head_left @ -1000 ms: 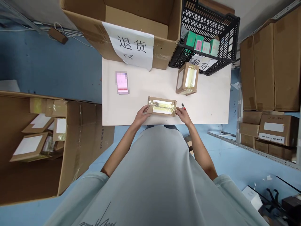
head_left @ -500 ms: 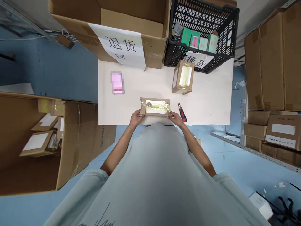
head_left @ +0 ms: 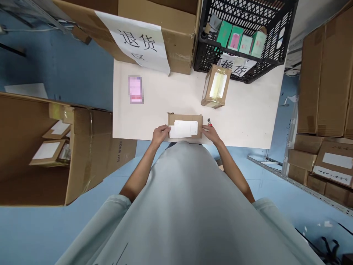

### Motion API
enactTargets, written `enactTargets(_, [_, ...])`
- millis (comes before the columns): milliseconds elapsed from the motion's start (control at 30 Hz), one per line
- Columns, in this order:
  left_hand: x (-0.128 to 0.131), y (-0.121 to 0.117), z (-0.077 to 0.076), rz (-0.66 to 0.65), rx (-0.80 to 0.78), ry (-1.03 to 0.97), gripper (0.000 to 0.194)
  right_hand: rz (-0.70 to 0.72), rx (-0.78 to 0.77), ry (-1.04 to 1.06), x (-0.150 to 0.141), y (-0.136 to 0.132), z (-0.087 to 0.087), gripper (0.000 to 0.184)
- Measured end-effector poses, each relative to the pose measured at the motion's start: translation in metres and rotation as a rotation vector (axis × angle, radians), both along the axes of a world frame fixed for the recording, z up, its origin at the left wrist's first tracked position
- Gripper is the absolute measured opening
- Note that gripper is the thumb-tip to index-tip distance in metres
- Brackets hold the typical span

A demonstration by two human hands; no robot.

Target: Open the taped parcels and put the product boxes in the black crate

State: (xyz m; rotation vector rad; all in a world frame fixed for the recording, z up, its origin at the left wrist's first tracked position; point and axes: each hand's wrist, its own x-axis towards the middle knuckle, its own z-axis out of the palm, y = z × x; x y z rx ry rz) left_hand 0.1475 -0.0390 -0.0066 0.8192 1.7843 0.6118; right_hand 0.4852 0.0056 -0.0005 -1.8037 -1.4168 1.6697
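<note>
"What's sitting over on the far left?"

"A big carton (head_left: 92, 151) is lying open there, and a few parcels (head_left: 46, 151) with white labels are resting inside it."

"And on the tabletop (head_left: 242, 119)?"

"A pink item (head_left: 135, 89) is lying near its left side, too blurred for me to make out. Behind it, an open box (head_left: 179, 49) is standing with a white sheet (head_left: 138, 40) hanging down its front."

"What are the hands doing?"

"The left hand (head_left: 160, 135) is gripping the left end of a small box (head_left: 187, 117), by the tabletop's near edge. A white label (head_left: 183, 129) is facing up on it. The right hand (head_left: 211, 133) is closing its fingers on the right end, so both are holding the box between them."

"Is something red showing there?"

"Yes, a cutter (head_left: 209, 122) is poking out just past the right hand, which is hiding the rest. Whether they're touching, I can't tell."

"And beyond that?"

"A taped box (head_left: 216, 86) is standing in front of a black crate (head_left: 275, 60), where green packs (head_left: 224, 33) are sitting in a row. Farther right, brown cartons (head_left: 320, 84) are filling a metal rack (head_left: 303, 187)."
</note>
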Motion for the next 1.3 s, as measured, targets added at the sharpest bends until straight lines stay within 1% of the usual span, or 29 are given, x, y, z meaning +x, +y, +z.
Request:
enactTargets(133, [-0.003,-0.013,-0.009,0.046,-0.041,-0.058,0.041,-0.033,-0.038,-0.018,0.01,-0.015,-0.015,0.049])
enactTargets(200, [-0.006,-0.021,-0.012,0.059,-0.07,-0.071,0.045,-0.043,-0.059,-0.021,0.015,-0.024,-0.021,0.047])
enactTargets(333, [-0.008,-0.031,-0.019,0.024,-0.117,-0.084,0.042,-0.027,-0.085,-0.025,0.016,-0.041,-0.028,0.039])
enactTargets(433, [-0.004,-0.033,-0.021,-0.002,-0.117,-0.106,0.04,-0.021,-0.083,-0.012,0.011,-0.047,-0.029,0.042])
enactTargets(500, [-0.004,-0.032,-0.02,-0.009,-0.099,-0.107,0.037,-0.032,-0.076,-0.011,0.008,-0.047,-0.028,0.043])
enactTargets(567, [-0.005,-0.029,-0.016,-0.014,-0.056,-0.109,0.032,-0.049,-0.063,-0.013,0.007,-0.044,-0.023,0.041])
enactTargets(667, [-0.011,-0.02,-0.004,0.012,0.037,-0.12,0.025,-0.105,0.003,0.0,0.007,-0.034,-0.011,0.041])
enactTargets(767, [-0.018,-0.006,0.009,0.048,0.17,-0.114,0.03,-0.15,0.113,0.006,0.006,-0.02,0.006,0.048])
enactTargets(833, [-0.021,0.002,0.015,0.05,0.242,-0.094,0.036,-0.147,0.156,-0.011,0.003,-0.011,0.015,0.05])
enactTargets(867, [-0.021,0.006,0.016,0.048,0.253,-0.083,0.037,-0.145,0.161,-0.024,0.001,-0.007,0.018,0.048])
enactTargets(933, [-0.02,0.012,0.017,0.043,0.216,-0.062,0.037,-0.144,0.147,-0.06,-0.003,-0.002,0.019,0.041])
enactTargets(1033, [-0.014,0.012,0.014,0.021,0.118,-0.073,0.036,-0.128,0.114,-0.13,-0.01,-0.001,0.014,0.031])
enactTargets(1167, [-0.007,0.004,0.012,0.017,0.098,-0.106,0.046,-0.115,0.103,-0.17,-0.016,-0.007,0.009,0.036])
enactTargets(1300, [-0.005,-0.002,0.012,0.055,0.058,-0.075,0.046,-0.131,0.1,-0.176,-0.019,-0.011,0.009,0.044])
